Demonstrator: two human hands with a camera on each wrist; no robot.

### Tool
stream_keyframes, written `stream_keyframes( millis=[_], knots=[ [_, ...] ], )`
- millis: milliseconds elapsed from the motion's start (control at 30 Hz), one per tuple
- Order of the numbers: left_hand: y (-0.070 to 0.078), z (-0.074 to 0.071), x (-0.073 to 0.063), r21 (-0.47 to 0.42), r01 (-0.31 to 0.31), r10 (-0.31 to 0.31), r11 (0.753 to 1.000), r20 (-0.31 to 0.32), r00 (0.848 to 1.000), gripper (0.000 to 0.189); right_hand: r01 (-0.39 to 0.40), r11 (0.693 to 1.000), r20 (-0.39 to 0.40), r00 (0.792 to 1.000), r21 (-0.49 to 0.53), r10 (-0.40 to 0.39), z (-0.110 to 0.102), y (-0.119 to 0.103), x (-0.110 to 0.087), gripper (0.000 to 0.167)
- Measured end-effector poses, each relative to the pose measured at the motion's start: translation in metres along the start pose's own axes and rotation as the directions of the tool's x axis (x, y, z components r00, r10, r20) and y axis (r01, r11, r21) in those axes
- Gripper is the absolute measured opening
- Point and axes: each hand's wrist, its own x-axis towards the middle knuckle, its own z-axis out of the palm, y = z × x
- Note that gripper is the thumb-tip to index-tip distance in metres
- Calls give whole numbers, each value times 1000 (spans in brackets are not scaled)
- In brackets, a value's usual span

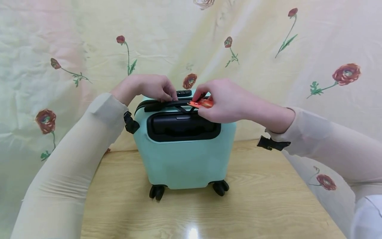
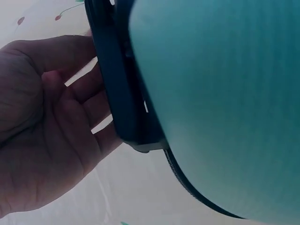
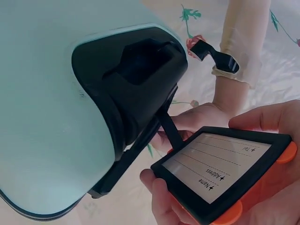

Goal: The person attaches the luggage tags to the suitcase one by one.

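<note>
A mint-green suitcase stands upright, with a black carry handle along its top edge. My left hand is at this handle with its fingers curled down against it; the handle hides the fingertips in the left wrist view. In my right hand is a luggage tag, gripped by its edges. This tag has a black frame, orange parts and a white card printed with Name, Address and Tel. A black strap runs from the tag to the handle.
The suitcase's black wheels rest on a wood-grain tabletop. Behind hangs a pale cloth printed with red flowers. A recessed black telescopic handle is set into the shell, and a combination lock lies beyond the carry handle.
</note>
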Motion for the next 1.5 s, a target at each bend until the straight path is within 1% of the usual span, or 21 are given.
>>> stream_keyframes(
  millis=[167, 300, 400, 533, 567, 667, 733, 800, 900, 1000, 1067, 1133, 1167, 1233, 1267, 1333, 1400, 1500],
  knots=[
    [9, 0, 2, 121, 19, -18, 992, -17, 1000, 28, 42, 999, -27, 999, 2, -42, 7, 2, -3, 27],
    [14, -2, 2, 188, 56, -54, 981, -13, 998, 27, 109, 989, -78, 990, -96, -117, 18, 0, -11, 29],
    [16, -3, 1, 233, 88, -96, 969, 24, 995, 28, 160, 970, -135, 973, -181, -186, 28, -1, -17, 30],
    [17, -3, 0, 253, 114, -136, 961, 71, 988, 34, 186, 950, -188, 953, -253, -237, 39, -3, -24, 31],
    [17, -2, 0, 249, 120, -142, 961, 75, 987, 35, 186, 943, -197, 949, -276, -245, 42, -3, -25, 31],
    [16, -1, -1, 242, 115, -134, 963, 63, 989, 38, 195, 926, -226, 934, -323, -276, 49, -2, -30, 32],
    [16, 1, -1, 231, 105, -119, 967, 45, 992, 37, 221, 915, -243, 919, -338, -311, 54, 0, -32, 32],
    [15, 2, -2, 211, 98, -104, 973, 19, 994, 36, 267, 905, -253, 899, -330, -357, 59, 3, -33, 32],
    [14, 4, -3, 141, 103, -100, 985, -29, 995, 33, 338, 889, -253, 872, -307, -419, 64, 7, -33, 28],
    [13, 5, -5, 72, 100, -95, 992, -79, 992, 29, 396, 860, -259, 837, -324, -483, 66, 8, -29, 21],
    [13, 5, -4, 49, 87, -82, 995, -106, 991, 28, 423, 838, -271, 810, -345, -521, 66, 10, -25, 18],
    [14, 5, -3, 47, 63, -56, 997, -134, 989, 26, 452, 820, -291, 780, -350, -554, 66, 11, -19, 13],
    [14, 5, -3, 44, 50, -43, 998, -146, 988, 26, 464, 816, -302, 768, -344, -564, 67, 11, -16, 12],
    [14, 6, -2, 36, 27, -20, 999, -175, 984, 24, 486, 818, -324, 755, -307, -570, 66, 11, -9, 11],
    [14, 6, -2, 30, 16, -10, 999, -189, 982, 23, 494, 822, -337, 751, -284, -568, 65, 11, -6, 10],
    [14, 6, -2, 14, -5, 8, 1000, -218, 976, 22, 502, 832, -357, 751, -236, -555, 64, 11, 1, 8],
    [14, 6, -2, -2, -22, 21, 1000, -241, 970, 20, 500, 846, -376, 760, -185, -531, 62, 10, 6, 7],
    [16, 6, -2, -10, -68, 62, 998, -278, 959, 18, 481, 867, -390, 779, -129, -490, 59, 10, 13, 5]
  ],
)
